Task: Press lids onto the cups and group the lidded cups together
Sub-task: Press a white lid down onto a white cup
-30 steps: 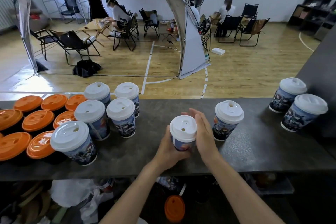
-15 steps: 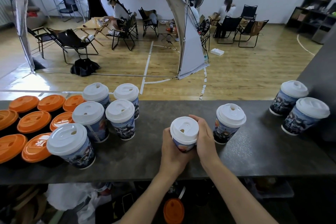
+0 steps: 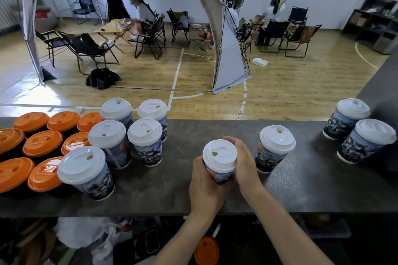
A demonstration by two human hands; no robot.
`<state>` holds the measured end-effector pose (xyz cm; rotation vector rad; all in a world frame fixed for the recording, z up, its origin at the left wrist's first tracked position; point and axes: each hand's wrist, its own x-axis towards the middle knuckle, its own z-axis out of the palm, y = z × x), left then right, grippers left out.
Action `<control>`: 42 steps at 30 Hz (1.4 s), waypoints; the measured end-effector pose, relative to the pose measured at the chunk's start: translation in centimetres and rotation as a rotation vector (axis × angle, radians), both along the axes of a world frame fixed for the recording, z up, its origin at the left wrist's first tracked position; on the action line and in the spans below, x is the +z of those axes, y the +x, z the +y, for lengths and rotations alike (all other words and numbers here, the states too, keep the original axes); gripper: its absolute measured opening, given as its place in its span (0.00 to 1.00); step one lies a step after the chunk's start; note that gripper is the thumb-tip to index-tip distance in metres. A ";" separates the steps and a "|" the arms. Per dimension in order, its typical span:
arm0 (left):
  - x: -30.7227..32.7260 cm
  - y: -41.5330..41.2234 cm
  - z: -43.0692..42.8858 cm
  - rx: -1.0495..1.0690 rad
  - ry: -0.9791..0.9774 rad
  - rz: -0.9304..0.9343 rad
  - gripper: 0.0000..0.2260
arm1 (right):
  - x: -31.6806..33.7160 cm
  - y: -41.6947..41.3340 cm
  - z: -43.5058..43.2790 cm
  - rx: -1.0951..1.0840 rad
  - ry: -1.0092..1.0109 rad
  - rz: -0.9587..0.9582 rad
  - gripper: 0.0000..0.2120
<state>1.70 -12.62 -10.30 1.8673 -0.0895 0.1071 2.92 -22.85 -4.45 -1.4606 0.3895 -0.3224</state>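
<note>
A printed paper cup with a white lid (image 3: 219, 158) stands near the front middle of the dark counter (image 3: 301, 187). My left hand (image 3: 205, 187) wraps its left side and my right hand (image 3: 244, 163) cups its right side and rim. Another white-lidded cup (image 3: 274, 147) stands just to the right. A group of several white-lidded cups (image 3: 120, 142) sits to the left, the nearest one (image 3: 85, 171) at the front. Two more lidded cups (image 3: 364, 135) stand at the far right.
Several dark cups with orange lids (image 3: 41, 144) fill the counter's left end. Below the counter edge lie an orange lid (image 3: 206, 250), bags and clutter. Beyond the counter is a wooden floor with folding chairs, seated people and an arched tent frame.
Both hands have tightened around the middle cup; my left hand moved higher up its side. The view shifted slightly.
</note>
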 end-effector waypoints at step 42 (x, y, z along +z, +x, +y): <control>0.3 1.0 0.8 -0.105 -0.143 -0.056 0.35 | 0.7 0.3 1.0 -0.067 0.067 0.048 0.13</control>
